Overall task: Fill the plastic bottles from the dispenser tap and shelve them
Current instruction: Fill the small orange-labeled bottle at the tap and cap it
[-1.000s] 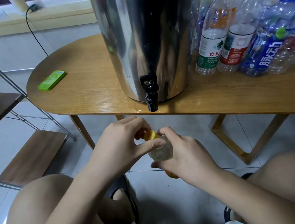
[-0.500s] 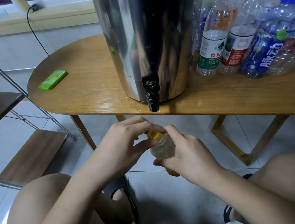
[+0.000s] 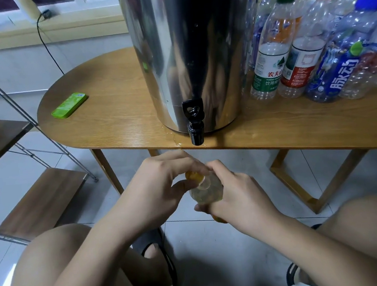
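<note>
Left hand on orange cap; right hand around small bottle, below black tap

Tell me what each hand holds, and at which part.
The right hand grips a small bottle around its body. The left hand pinches the orange cap at the bottle's top.

green case laid flat on surface, up-left of left hand | black cable hung down well behind that case

Glossy steel dispenser, wood-grain table
</note>
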Demonstrator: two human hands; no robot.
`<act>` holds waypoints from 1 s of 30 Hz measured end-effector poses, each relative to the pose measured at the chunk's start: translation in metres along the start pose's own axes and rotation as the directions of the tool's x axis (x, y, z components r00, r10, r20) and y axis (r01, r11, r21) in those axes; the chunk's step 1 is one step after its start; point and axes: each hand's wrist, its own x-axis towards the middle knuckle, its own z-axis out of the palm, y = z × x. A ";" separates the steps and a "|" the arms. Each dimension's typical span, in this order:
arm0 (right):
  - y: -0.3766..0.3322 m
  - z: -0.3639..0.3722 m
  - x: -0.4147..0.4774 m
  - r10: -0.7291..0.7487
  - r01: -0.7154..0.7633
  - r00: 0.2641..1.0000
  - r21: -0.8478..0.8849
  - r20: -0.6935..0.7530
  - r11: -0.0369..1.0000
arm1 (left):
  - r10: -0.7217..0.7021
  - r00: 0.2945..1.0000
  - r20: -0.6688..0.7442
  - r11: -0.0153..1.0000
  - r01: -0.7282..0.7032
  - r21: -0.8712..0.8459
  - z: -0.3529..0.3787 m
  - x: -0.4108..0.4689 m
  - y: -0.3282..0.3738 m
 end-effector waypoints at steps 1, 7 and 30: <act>0.000 -0.001 0.000 0.003 -0.004 1.000 0.014 0.009 1.000 | 0.013 1.000 0.010 1.000 -0.012 -0.009 -0.001 0.000 0.000; 0.000 -0.002 0.000 -0.005 0.004 1.000 0.040 0.026 0.999 | -0.059 0.994 -0.096 0.997 0.054 -0.056 0.002 -0.001 0.000; -0.043 -0.025 -0.002 -0.095 0.113 0.989 0.173 -0.111 0.978 | -0.124 0.977 -0.171 0.952 0.069 -0.299 -0.021 -0.017 -0.006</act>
